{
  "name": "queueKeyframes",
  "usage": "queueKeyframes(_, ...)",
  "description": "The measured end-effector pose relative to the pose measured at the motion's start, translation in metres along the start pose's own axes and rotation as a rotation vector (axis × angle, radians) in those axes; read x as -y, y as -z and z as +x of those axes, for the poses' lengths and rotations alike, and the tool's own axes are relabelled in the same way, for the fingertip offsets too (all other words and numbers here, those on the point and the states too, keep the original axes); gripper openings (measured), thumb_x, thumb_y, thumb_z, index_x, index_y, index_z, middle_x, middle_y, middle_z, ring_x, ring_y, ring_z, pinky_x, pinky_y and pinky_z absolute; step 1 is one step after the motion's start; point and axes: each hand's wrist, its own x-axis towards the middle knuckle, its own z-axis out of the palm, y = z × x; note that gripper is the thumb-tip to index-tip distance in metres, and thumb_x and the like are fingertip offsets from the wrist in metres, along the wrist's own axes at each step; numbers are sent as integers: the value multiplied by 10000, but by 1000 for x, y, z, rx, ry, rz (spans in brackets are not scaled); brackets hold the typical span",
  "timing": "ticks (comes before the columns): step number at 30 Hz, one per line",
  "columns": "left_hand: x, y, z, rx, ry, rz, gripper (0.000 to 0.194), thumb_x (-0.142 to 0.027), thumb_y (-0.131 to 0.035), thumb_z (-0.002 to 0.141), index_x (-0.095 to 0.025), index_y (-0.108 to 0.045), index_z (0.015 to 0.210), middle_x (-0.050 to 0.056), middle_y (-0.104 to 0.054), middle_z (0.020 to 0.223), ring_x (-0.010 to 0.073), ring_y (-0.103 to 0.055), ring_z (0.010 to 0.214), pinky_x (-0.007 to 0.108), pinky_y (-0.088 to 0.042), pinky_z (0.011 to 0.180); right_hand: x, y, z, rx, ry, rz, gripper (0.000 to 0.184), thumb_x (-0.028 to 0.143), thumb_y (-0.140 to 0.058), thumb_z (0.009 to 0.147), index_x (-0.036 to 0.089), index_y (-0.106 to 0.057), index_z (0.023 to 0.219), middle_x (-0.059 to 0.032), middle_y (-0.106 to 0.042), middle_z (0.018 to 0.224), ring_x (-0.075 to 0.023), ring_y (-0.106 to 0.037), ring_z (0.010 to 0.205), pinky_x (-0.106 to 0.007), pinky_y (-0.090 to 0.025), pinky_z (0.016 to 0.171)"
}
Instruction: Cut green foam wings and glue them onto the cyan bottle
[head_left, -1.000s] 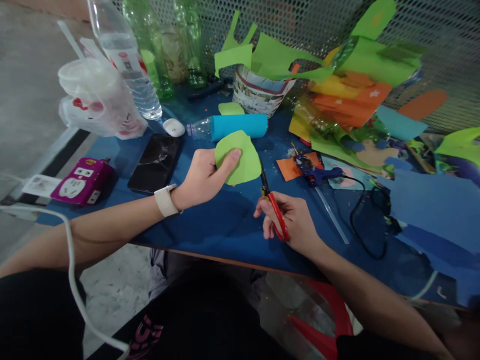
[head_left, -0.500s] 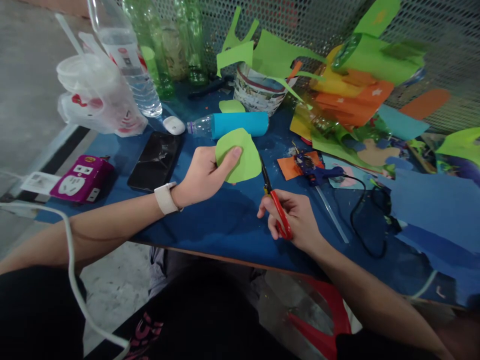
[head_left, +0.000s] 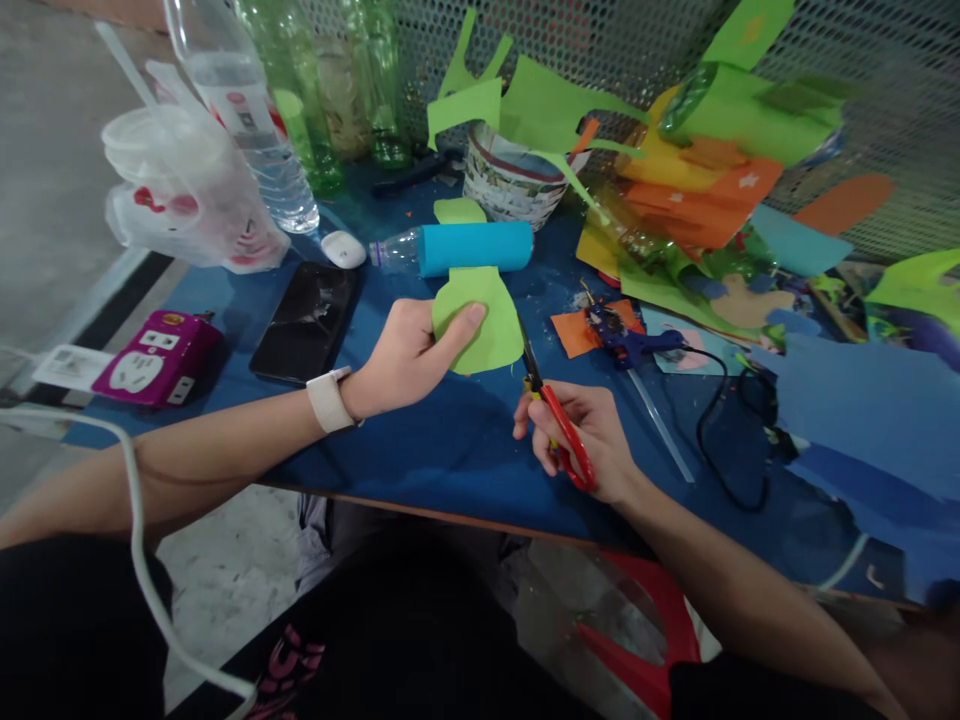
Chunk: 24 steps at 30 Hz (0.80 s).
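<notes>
My left hand pinches a rounded piece of light green paper, thumb on top and the other fingers underneath. A squared tab stands out at the paper's far edge. My right hand has its fingers in the red handles of a pair of scissors. The dark blades point away from me and meet the paper's right edge; how far they are apart is hard to see. Just beyond the paper lies a clear plastic bottle wrapped in blue paper, on its side.
On the blue table are a phone, a purple power adapter, a white earbud case and a bagged cup. A glue gun with a black cord lies right. Behind stand a woven basket and a water bottle.
The green paper has turned in my left hand, so its tab now points toward the blue-wrapped bottle. The scissors have shifted slightly, their blades still at the paper's right edge.
</notes>
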Motion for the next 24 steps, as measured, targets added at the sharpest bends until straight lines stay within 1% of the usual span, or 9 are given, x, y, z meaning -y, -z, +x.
queueKeyframes(5, 1, 0, 0, 22, -18, -11, 768, -709, -550, 1231, -227, -495, 635, -27, -512, 515, 95, -479, 448, 278, -294, 454, 1, 0, 0, 8, 2, 7, 643, 754, -986, 902, 162, -772, 772, -30, -745, 696, -91, -554, 324, -231, -371, 341)
queueKeyframes(9, 2, -1, -1, 21, -10, -24, 771, -716, -546, 1231, -226, -482, 638, -30, -504, 518, 88, -459, 447, 276, -291, 458, 1, -1, -1, 9, 1, 12, 654, 763, -988, 895, 165, -754, 775, -24, -731, 684, -94, -555, 329, -232, -374, 343)
queueKeyframes(15, 0, -1, -1, 18, 1, -34, 769, -714, -538, 1234, -223, -493, 645, -20, -541, 525, 88, -499, 463, 264, -312, 460, -2, 0, -1, 29, -3, 38, 650, 766, -969, 925, 165, -746, 816, -15, -735, 708, -83, -553, 331, -222, -375, 348)
queueKeyframes(17, -1, -1, -2, 5, 4, -26, 774, -722, -554, 1226, -223, -478, 640, -22, -533, 517, 87, -485, 454, 268, -306, 455, -3, -1, -1, 48, -5, 46, 654, 766, -957, 942, 168, -727, 816, -3, -720, 711, -77, -555, 336, -213, -377, 351)
queueKeyframes(20, -2, -1, -2, -18, 18, -14, 786, -750, -580, 1205, -231, -449, 629, -28, -496, 499, 93, -460, 433, 283, -286, 441, -6, -4, -2, 70, -30, 62, 674, 785, -933, 961, 179, -681, 806, 19, -689, 724, -75, -586, 366, -203, -423, 373)
queueKeyframes(24, -6, -1, -4, 2, 44, -3, 776, -727, -561, 1220, -232, -499, 625, -10, -561, 507, 111, -532, 449, 274, -330, 437, -13, -8, -4, 56, -71, 106, 696, 832, -904, 959, 207, -634, 817, 33, -660, 707, -106, -633, 413, -222, -488, 404)
